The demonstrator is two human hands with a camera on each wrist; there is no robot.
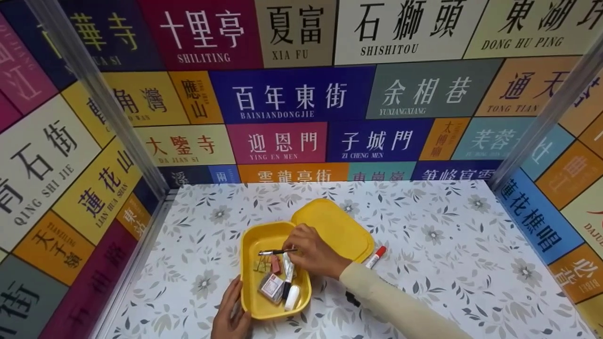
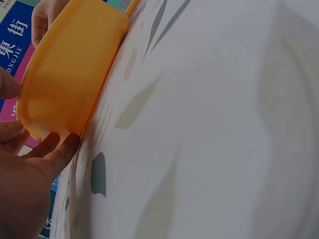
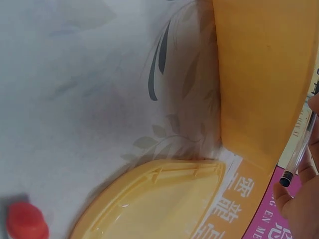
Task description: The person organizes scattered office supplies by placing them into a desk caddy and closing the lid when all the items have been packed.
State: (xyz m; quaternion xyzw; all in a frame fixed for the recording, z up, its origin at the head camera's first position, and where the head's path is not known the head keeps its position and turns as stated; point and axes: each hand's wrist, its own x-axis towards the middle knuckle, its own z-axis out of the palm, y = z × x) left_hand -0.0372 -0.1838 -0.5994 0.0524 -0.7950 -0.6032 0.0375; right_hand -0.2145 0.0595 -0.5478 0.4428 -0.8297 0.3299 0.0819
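Note:
A yellow plastic box (image 1: 243, 263) stands uncovered on the table. At its near left corner my left hand (image 1: 231, 313) grips it, fingers along the outer wall (image 2: 70, 69) and thumb at the rim. Over the box, my right hand (image 1: 313, 249) pinches a slim pen (image 1: 271, 253), held nearly level; its clear barrel (image 3: 300, 149) and dark end show in the right wrist view. Inside lie a packet with a white label (image 1: 272, 287), a pink block (image 1: 275, 264), a black-capped marker (image 1: 287, 288), a rounded white piece (image 1: 292, 298) and a small greenish item (image 1: 262, 264).
The yellow lid (image 1: 337, 226) lies flat right behind the box. A red-capped marker (image 1: 378, 255) rests beside it, and a black object (image 1: 352, 299) is partly hidden under the right sleeve (image 1: 395, 296). Sign-covered panels (image 1: 292, 94) enclose the flower-patterned table (image 1: 447, 263).

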